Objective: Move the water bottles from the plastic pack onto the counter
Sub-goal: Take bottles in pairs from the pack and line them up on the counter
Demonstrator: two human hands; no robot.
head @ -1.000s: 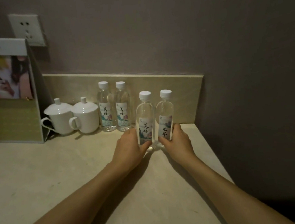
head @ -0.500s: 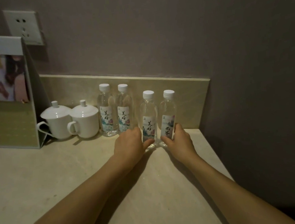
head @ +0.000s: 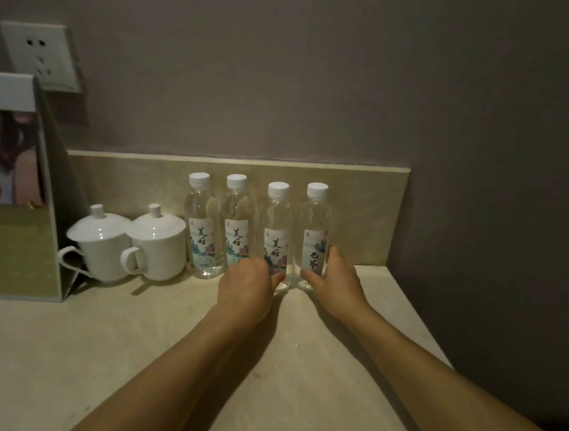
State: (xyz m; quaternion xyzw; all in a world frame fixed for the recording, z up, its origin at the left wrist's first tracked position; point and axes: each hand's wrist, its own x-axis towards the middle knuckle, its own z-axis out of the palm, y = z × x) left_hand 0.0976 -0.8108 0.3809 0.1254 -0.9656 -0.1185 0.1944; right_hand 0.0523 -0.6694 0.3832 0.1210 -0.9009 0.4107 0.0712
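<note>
Between both hands (head: 248,284), two bottles (head: 279,236).

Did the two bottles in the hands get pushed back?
Yes. The two clear plastic bottles slid back toward the beige backsplash, nearly lining up with the other white-capped pair.

water bottles (head: 239,226) | four; clear, white-capped; upright; row on counter (head: 116,350) by backsplash

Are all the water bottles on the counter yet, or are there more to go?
Done: two bottles stand on the counter beside the lidded cups. In hand: the left hand and right hand each grip one more bottle, upright. Left: letting go. No plastic pack shows here.
</note>
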